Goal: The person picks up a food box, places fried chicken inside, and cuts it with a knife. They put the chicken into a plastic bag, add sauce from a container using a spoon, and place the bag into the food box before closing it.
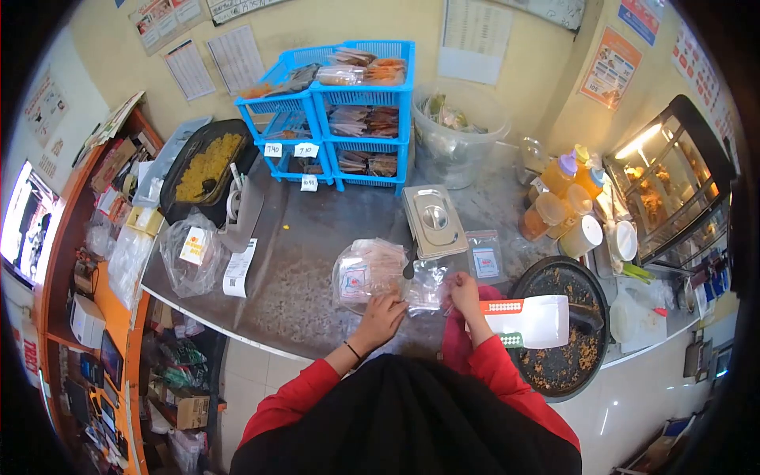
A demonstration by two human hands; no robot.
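In the head view a small clear plastic bag [428, 288] lies flat on the counter between my hands. My left hand [380, 323] is at its left edge, fingers bent together on the plastic. The right hand [464, 291] pinches the bag's right edge between finger and thumb. Beside my left hand lies a pile of clear printed plastic bags [368, 271]. Just behind the bag stands a steel container [435, 222] with a lid, and a dark handle [409, 271] sticks out at its left. Another printed bag [484, 257] lies to the right.
Blue stacked baskets [364, 100] of packets stand at the back, beside a clear tub [459, 150]. Left are a black tray of yellow food [207, 166] and a tape dispenser [241, 214]. Right are sauce bottles [559, 176], a round black tray [554, 376] and a paper box [546, 321].
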